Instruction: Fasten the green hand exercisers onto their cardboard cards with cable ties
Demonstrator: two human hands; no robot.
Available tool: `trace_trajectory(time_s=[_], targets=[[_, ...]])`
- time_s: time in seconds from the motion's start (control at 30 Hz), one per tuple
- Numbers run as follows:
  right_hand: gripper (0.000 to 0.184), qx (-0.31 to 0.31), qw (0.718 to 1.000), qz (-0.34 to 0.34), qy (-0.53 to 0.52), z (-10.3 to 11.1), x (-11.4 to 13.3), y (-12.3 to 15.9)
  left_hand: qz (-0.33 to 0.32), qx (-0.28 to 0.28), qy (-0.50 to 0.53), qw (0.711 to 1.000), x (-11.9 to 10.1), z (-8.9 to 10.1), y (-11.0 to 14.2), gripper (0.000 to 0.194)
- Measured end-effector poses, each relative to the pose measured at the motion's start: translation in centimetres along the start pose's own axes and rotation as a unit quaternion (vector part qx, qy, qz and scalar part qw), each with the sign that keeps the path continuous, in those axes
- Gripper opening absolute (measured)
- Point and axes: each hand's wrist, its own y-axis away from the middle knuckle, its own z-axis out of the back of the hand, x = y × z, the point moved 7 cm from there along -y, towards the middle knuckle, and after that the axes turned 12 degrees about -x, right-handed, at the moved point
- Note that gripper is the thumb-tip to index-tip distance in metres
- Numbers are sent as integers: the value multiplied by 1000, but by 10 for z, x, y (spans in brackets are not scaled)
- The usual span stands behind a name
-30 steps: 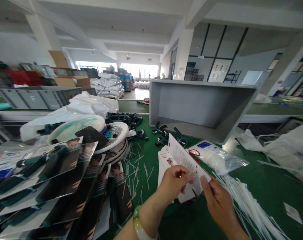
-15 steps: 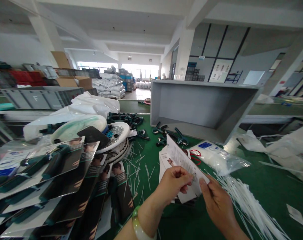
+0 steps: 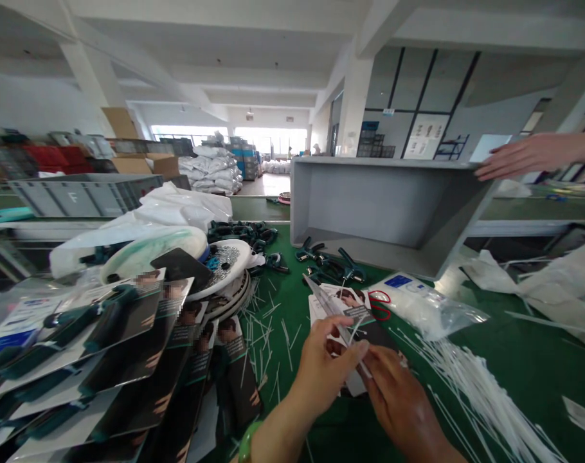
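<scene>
My left hand (image 3: pixel 324 370) and my right hand (image 3: pixel 393 395) meet low in the middle, both pinched on one printed card (image 3: pixel 335 315) that now lies nearly edge-on to me. A thin white cable tie (image 3: pixel 354 329) runs by the card at my fingertips. Under the card lies a small stack of like cards (image 3: pixel 343 297) on the green table (image 3: pixel 514 360). A green bangle sits on my left wrist.
Packaged dark tools on cards (image 3: pixel 104 360) pile up at the left. White cable ties (image 3: pixel 476 399) fan out at the right beside a plastic bag (image 3: pixel 422 305). A tipped grey crate (image 3: pixel 389 206) stands behind, another person's hand (image 3: pixel 524 154) on its upper right corner. Dark green clamps (image 3: pixel 331 263) lie before it.
The card has tipped from facing me to nearly edge-on and dropped lower. My right hand has slid left under it. Another person's hand has come onto the crate's corner.
</scene>
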Motion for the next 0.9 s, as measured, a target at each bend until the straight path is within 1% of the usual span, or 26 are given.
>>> trace_trajectory(time_s=[0.07,0.1,0.13,0.2,0.27,0.33,0.4,0.43,0.47,0.53,0.57,0.6,0.63,0.7,0.8,0.9], targets=[[29,15,1000,16,13,-5,4,-1,-37,2,-105,994,-2,9,-3,18],[31,23,999,19,15,-8,5,-2,-48,-6,-131,990,-1,14,-5,18],[31,31,999,16,13,-11,6,-2,-50,-18,-139,989,1,20,-8,21],[31,43,999,1,3,-16,6,0,-29,-37,-117,992,12,28,-14,26],[29,47,999,-19,-14,-19,4,5,9,-44,-94,995,30,34,-21,29],[26,65,997,-33,-40,-22,-1,10,28,-47,-105,993,48,40,-28,31],[24,94,992,-52,-63,-26,-17,13,22,-65,-133,989,63,48,-35,31],[24,104,990,-70,-65,-28,-31,12,16,-75,-149,986,68,52,-37,32],[25,111,988,-94,-56,-31,-50,8,11,-86,-162,983,73,55,-39,35],[29,110,980,-165,0,-40,-98,-7,6,-98,-189,977,82,59,-42,51],[30,140,969,-199,40,-52,-124,-14,2,-99,-203,974,85,59,-42,59],[31,189,952,-228,79,-67,-149,-21,-5,-99,-215,972,88,59,-42,65],[31,208,943,-241,95,-82,-170,-30,-13,-97,-226,969,90,58,-42,69],[31,231,932,-257,111,-114,-204,-49,-33,-95,-249,963,94,58,-40,69],[30,270,913,-281,119,-166,-238,-66,-60,-81,-262,960,101,58,-39,66],[31,298,897,-304,118,-209,-252,-72,-87,-78,-251,961,112,61,-39,66]])
